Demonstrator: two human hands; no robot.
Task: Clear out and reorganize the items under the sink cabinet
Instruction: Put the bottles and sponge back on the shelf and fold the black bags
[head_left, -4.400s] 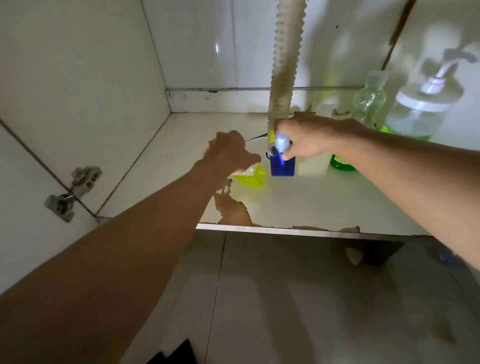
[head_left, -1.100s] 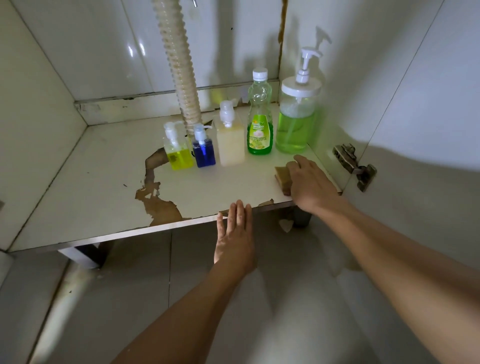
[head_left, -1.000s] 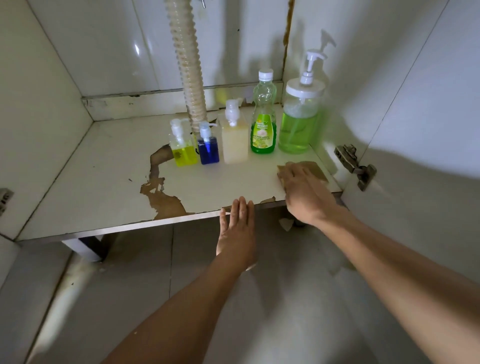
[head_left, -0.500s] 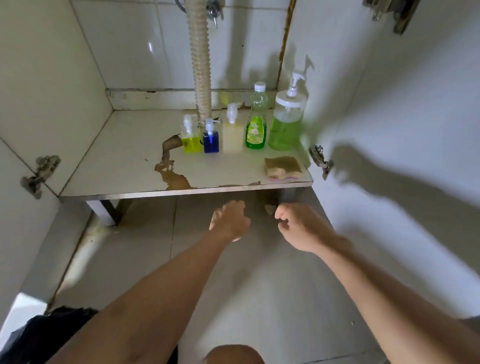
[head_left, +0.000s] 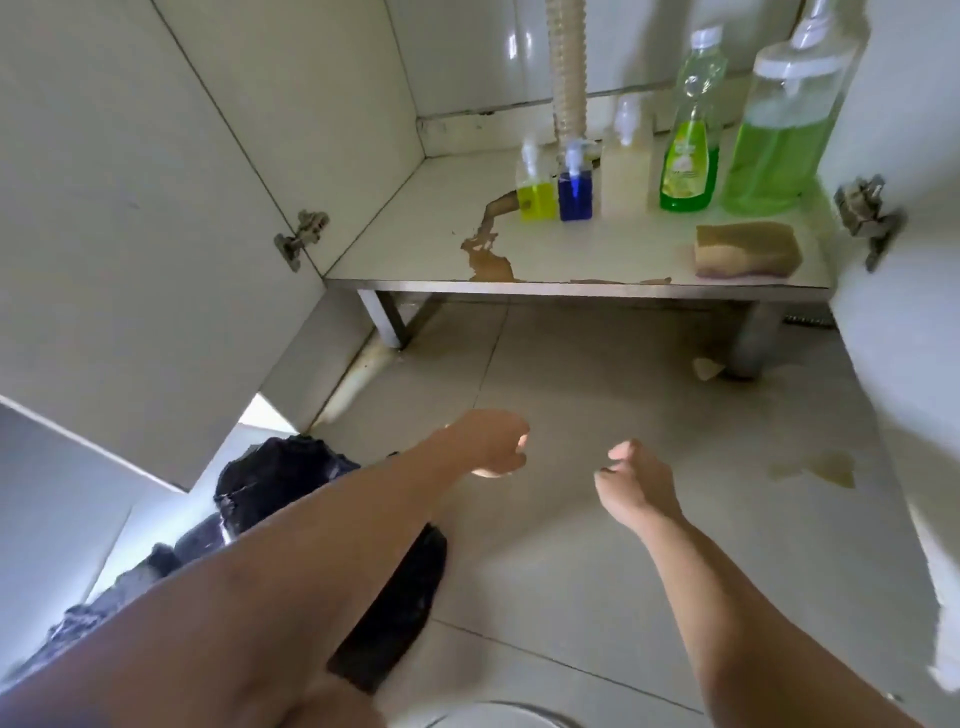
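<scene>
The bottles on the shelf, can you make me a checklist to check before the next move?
1. Five bottles upright in a row, from yellow bottle to big green pump bottle: ok.
2. Sponge fully on the shelf: ok, near the front edge.
3. Left hand and right hand free: ok, holding nothing.
4. Shelf surface sound: not ok, coating peeled.
5. Caps tight: cannot tell.
</scene>
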